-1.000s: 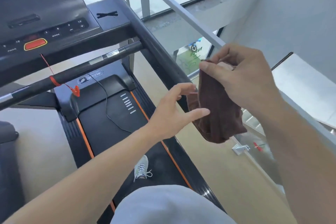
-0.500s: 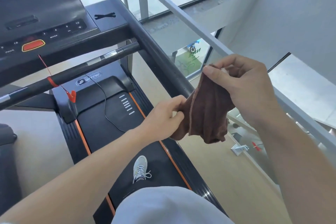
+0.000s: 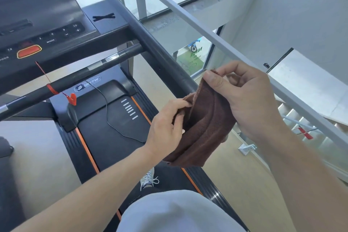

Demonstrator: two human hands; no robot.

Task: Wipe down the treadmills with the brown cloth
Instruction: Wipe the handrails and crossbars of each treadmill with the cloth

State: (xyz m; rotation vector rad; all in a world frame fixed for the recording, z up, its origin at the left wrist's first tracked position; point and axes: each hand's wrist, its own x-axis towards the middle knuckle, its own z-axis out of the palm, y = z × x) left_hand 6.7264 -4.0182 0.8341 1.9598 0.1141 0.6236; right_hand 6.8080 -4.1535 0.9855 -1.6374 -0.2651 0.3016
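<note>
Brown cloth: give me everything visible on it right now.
The brown cloth is a dark brown, soft, towel-like fabric with a ribbed or terry look, folded or bunched into lengthwise layers. It hangs in the air in front of the treadmill's right handrail, its lower end drooping above the belt's right edge. The right hand pinches its top edge between thumb and fingers; the left hand grips a fold on its left side. Whether it touches the rail cannot be told. No stains are visible.
</note>
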